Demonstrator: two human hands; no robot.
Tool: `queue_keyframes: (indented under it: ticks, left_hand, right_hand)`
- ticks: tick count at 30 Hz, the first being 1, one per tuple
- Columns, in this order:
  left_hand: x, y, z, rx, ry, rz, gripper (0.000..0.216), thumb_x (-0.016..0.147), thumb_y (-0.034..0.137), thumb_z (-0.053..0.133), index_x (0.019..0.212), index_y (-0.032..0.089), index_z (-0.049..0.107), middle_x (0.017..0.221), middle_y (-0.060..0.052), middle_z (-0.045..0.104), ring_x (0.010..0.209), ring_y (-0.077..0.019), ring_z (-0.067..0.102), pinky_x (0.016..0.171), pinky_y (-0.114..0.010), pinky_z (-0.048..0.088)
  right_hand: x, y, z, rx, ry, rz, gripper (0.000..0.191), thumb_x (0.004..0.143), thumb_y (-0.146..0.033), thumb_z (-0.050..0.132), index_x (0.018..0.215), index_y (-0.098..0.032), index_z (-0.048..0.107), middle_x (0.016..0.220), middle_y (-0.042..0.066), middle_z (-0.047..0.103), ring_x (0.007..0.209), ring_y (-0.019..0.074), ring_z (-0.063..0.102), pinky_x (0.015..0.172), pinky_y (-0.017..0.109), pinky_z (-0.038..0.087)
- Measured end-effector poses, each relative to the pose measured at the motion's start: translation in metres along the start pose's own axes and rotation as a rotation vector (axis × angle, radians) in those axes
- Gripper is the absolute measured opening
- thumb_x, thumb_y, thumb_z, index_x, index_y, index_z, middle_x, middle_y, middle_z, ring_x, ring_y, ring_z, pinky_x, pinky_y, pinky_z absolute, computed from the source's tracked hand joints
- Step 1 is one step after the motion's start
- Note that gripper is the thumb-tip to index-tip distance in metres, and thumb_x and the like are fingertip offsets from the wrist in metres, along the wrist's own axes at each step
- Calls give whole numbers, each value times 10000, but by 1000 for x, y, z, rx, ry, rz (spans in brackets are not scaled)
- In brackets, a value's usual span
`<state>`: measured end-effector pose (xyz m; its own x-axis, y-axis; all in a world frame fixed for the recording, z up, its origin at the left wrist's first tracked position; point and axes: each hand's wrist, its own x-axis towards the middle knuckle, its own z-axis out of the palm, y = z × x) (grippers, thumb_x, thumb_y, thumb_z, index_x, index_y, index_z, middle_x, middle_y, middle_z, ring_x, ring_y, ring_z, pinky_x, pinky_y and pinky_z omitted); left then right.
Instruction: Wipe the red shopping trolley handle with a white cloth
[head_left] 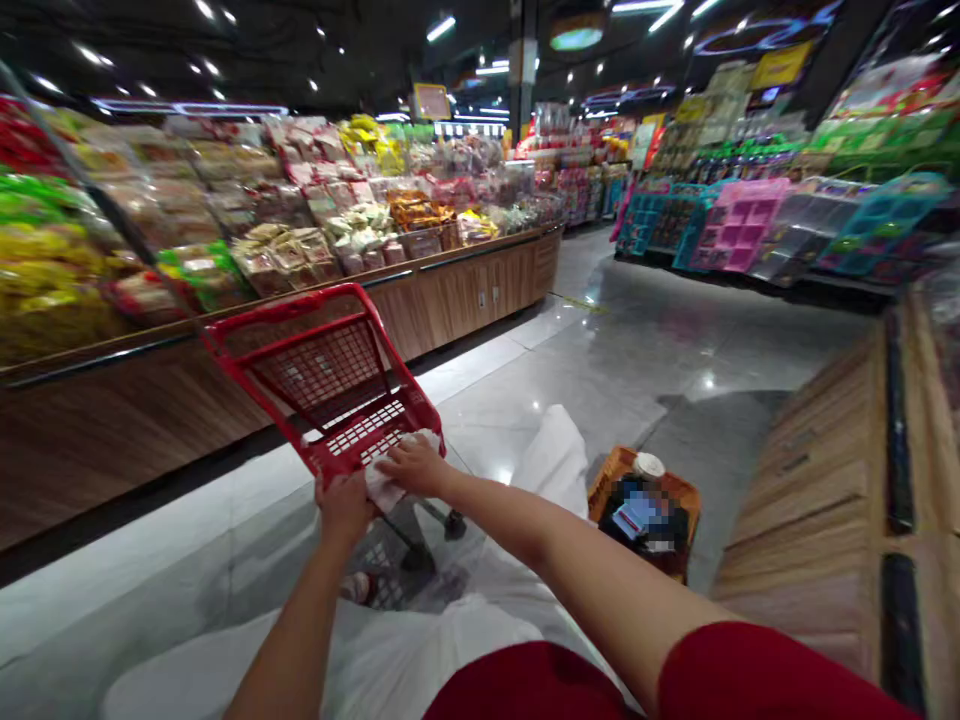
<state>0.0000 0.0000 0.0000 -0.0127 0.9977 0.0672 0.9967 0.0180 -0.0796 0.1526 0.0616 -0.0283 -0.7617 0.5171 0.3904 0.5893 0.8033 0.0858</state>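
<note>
A red shopping cart (330, 380) stands tilted in the aisle in front of me. My left hand (343, 505) is closed round the cart's near edge. My right hand (414, 465) lies on a white cloth (386, 485) pressed against the cart's rim, fingers curled over it. A large white plastic bag (450, 620) hangs below my arms in front of my red shirt.
A long wooden display counter (450, 295) piled with packaged snacks runs along the left. Wooden shelving (825, 480) is on the right. An orange basket (649, 510) with items sits on the glossy floor. Coloured plastic crates (739, 225) stand at the back right.
</note>
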Motion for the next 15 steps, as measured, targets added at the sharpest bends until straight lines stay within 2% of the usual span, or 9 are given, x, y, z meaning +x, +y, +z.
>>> queue_keyframes:
  ticks: [6, 15]
  left_hand:
    - [4, -12, 10, 14, 58, 55, 408, 690, 179, 519, 1083, 203, 629, 999, -73, 718, 1040, -309, 589, 1085, -504, 154]
    - [5, -6, 10, 25, 68, 47, 440, 697, 180, 488, 1115, 179, 621, 1001, -92, 714, 1035, -296, 585, 1088, -484, 140]
  right_hand:
    - [-2, 13, 1, -6, -22, -72, 265, 976, -335, 398, 1205, -274, 518, 1100, 43, 603, 1003, 217, 507, 791, 397, 394]
    - [-3, 16, 5, -13, 7, -61, 269, 971, -341, 412, 1206, -275, 524, 1104, 45, 602, 982, 218, 503, 802, 408, 374]
